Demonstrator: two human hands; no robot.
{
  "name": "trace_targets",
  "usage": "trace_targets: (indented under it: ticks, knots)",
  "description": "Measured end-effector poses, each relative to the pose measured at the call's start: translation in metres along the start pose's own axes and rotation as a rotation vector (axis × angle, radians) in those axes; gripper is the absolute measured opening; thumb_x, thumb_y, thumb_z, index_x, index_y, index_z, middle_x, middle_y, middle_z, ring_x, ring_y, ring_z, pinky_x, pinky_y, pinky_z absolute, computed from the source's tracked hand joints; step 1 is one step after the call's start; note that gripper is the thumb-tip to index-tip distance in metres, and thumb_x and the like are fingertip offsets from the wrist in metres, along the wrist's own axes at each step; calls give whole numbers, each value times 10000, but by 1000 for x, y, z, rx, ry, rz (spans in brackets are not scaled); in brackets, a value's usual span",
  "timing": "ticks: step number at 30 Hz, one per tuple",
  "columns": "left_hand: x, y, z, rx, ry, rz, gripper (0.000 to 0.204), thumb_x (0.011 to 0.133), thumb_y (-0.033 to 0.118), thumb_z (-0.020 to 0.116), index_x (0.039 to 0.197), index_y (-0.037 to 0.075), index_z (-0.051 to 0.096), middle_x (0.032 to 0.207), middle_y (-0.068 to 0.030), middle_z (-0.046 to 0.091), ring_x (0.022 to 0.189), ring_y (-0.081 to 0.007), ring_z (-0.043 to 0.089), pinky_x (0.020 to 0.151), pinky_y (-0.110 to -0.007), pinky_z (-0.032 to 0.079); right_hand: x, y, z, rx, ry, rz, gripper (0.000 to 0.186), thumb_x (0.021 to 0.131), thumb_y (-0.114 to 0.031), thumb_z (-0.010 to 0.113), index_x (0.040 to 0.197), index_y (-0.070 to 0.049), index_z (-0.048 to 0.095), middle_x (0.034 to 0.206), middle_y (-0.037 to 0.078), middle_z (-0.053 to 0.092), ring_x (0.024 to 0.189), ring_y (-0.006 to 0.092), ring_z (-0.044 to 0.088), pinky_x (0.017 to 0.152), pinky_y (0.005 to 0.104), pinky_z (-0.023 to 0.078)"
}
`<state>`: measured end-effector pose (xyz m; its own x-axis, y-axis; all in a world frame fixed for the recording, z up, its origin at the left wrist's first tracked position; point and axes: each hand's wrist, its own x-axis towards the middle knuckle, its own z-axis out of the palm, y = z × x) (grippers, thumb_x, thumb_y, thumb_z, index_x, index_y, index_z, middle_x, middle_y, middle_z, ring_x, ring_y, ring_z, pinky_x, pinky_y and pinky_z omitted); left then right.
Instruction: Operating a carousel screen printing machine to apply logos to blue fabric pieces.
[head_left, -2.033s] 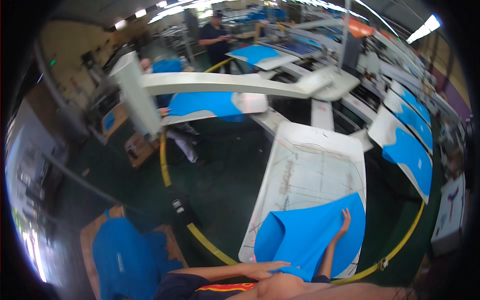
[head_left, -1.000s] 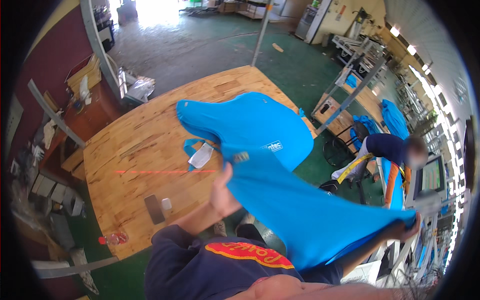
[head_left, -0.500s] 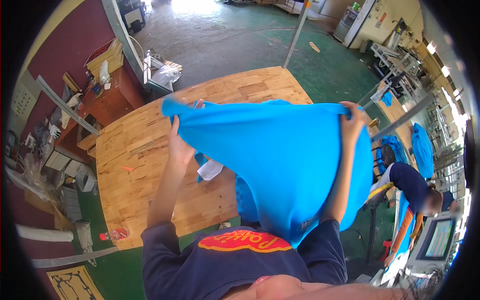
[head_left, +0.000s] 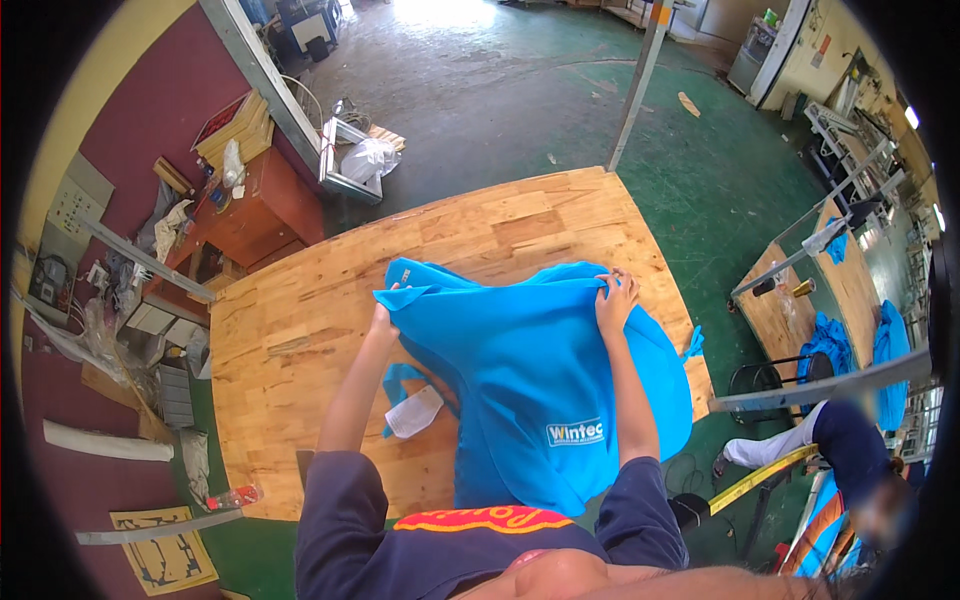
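Note:
A large piece of bright blue stretchy fabric [head_left: 500, 345], with a white printed patch near its lower part, spreads over the wooden table [head_left: 290, 370] and hangs past its front edge. My left hand [head_left: 386, 314] pinches the fabric's far left corner, its fingers partly behind a fold. At the far right edge, my right hand [head_left: 616, 300] grips the cloth with the fingers bent over it. Just left of the fabric lies a white paper label [head_left: 414, 412], beside a narrow blue strip [head_left: 398, 382]. Another small blue tie [head_left: 694, 342] sticks out at the table's right edge.
A red-capped bottle [head_left: 236, 496] lies at the table's near left corner. Metal posts [head_left: 640, 85] stand around the table. A reddish-brown desk [head_left: 262, 205] is at the left. Near the right side, a co-worker [head_left: 850, 450] bends over beside more blue cloth.
The fabric was held up and billowing; now it has come down onto the table. Both hands have lowered and drawn closer together, still gripping its far edge. The printed patch now shows.

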<state>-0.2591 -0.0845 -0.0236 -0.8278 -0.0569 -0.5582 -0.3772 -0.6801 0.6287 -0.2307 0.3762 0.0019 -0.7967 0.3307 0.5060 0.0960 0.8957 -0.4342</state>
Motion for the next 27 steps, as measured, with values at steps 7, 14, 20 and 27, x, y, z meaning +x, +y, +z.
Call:
trace_targets:
  ticks: [7,14,20,27]
  knots:
    - [39,-2,0,371,365,112,352,960,348,550,1183,85,620,1103,-119,658,975,-240,624,906,-403,495,24,16,27,364,-241,156,82,845,-140,658,920,-106,657,871,85,672,851,263,640,764,384,473]
    - [62,11,-20,471,296,384,227,917,255,642,993,44,669,956,-57,671,849,-137,608,761,-295,494,28,20,55,213,-215,97,122,899,-196,623,936,-83,647,871,128,681,782,310,648,663,395,493]
    - [51,22,-1,396,72,509,222,965,134,539,1165,56,596,1100,-67,641,973,-154,606,861,-300,510,22,19,50,251,119,-28,85,903,-164,602,938,-101,647,864,89,680,758,296,645,650,380,472]
    - [49,33,-25,384,133,632,355,953,33,501,1306,78,512,1242,-114,574,1112,-218,572,930,-346,502,9,-20,23,6,178,-58,164,880,-164,631,1041,-137,636,1001,57,653,961,240,597,874,387,384]
